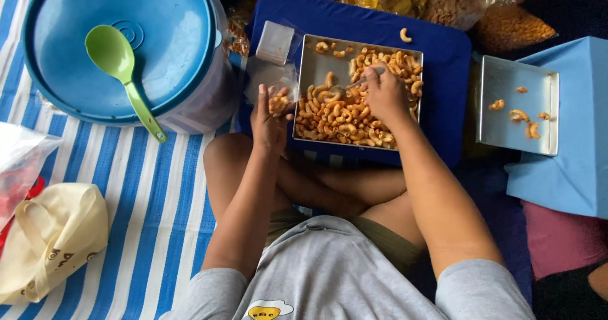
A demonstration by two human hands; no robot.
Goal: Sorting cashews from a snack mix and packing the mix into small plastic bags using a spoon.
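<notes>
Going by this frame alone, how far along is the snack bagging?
Done: no filled bag can be made out. In hand: the left hand holds a small clear bag with a few macaroni pieces; the right hand works a spoon in the metal tray. Left: the tray is mostly full, and the second tray holds only a few pieces.

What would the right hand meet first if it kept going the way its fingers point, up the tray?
Probably the curled snacks heaped ahead of the right hand, then the metal tray far rim; depth is uncertain.
</notes>
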